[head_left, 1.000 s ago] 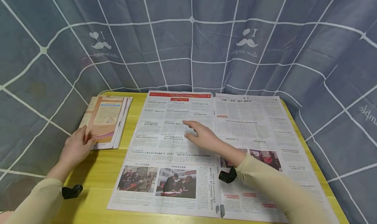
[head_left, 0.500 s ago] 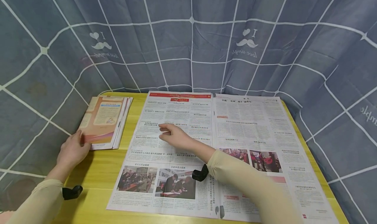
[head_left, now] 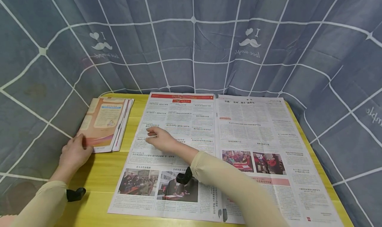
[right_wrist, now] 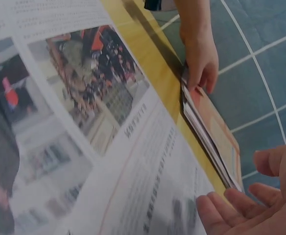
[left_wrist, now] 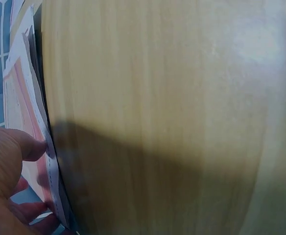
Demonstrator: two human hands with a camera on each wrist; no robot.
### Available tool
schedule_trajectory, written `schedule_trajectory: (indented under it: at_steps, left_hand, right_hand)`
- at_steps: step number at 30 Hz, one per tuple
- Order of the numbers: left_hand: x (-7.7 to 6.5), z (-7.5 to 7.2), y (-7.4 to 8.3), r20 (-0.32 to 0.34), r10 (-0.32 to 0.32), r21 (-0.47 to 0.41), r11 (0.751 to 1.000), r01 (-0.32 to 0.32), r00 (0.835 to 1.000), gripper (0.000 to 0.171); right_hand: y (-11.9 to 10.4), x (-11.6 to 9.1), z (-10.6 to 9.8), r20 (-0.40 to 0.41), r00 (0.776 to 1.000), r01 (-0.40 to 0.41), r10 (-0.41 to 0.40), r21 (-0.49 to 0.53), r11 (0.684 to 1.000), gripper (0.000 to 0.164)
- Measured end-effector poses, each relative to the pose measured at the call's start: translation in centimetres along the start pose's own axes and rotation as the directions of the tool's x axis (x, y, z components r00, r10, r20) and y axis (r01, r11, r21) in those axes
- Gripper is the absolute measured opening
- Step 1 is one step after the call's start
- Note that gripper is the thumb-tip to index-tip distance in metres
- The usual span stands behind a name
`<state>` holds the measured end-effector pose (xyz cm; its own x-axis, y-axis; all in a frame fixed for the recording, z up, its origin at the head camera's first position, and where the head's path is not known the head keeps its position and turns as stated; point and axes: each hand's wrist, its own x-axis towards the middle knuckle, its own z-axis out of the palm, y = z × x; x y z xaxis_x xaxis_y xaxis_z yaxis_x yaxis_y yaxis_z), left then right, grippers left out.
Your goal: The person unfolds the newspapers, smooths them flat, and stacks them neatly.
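At the left of the table lies a small stack of thin booklets (head_left: 104, 120), its top cover orange and pink. My left hand (head_left: 74, 152) grips the stack's near-left corner. In the left wrist view, the thumb (left_wrist: 33, 148) is at the white near edge and the other fingers curl at the corner beyond. My right hand (head_left: 161, 140) is above the left page of a spread newspaper (head_left: 250, 134), fingers pointing left toward the booklets. The right wrist view shows those fingers (right_wrist: 238, 203) loosely bent with nothing between them.
A yellow wood-grain table (head_left: 89, 184) bears the booklets and newspaper, with a strip of bare wood between them. A grey-blue curtain (head_left: 209, 54) with white grid lines encloses the back and both sides.
My right hand has moved left across the newspaper toward the booklets. The left hand has drawn slightly back at the stack's corner, its fingers less spread over the cover.
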<state>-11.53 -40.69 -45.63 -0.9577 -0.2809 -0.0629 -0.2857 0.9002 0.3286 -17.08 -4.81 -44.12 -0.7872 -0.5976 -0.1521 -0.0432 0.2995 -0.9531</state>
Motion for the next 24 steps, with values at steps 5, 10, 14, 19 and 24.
schedule_trajectory:
  at_steps: [5, 10, 14, 19, 24]
  left_hand:
    - [0.2, 0.1, 0.0, -0.025, 0.006, -0.004, 1.000, -0.006, 1.000, 0.052]
    - [0.3, -0.1, 0.3, -0.029, 0.005, 0.012, 1.000, -0.005, 1.000, 0.058]
    - [0.3, -0.4, 0.3, -0.009, -0.047, 0.015, 0.999, 0.047, 0.999, 0.075]
    - [0.4, -0.5, 0.4, -0.006, -0.094, -0.030, 0.995, 0.094, 0.996, 0.093]
    - [0.4, -1.0, 0.5, 0.010, -0.138, -0.083, 0.987, 0.139, 0.990, 0.102]
  right_hand:
    - [-0.3, 0.3, 1.3, 0.022, 1.000, -0.015, 0.014, 0.036, 0.999, 0.052]
    - [-0.3, 0.4, 1.9, 0.023, 1.000, -0.011, 0.011, 0.005, 1.000, 0.051]
    - [-0.1, 0.3, 2.0, 0.014, 1.000, -0.025, 0.025, -0.003, 1.000, 0.051]
    - [0.1, 0.3, 1.8, -0.007, 0.999, -0.038, 0.039, 0.009, 0.999, 0.052]
    - [0.3, 0.1, 1.8, 0.002, 0.999, -0.041, 0.041, 0.038, 0.998, 0.052]
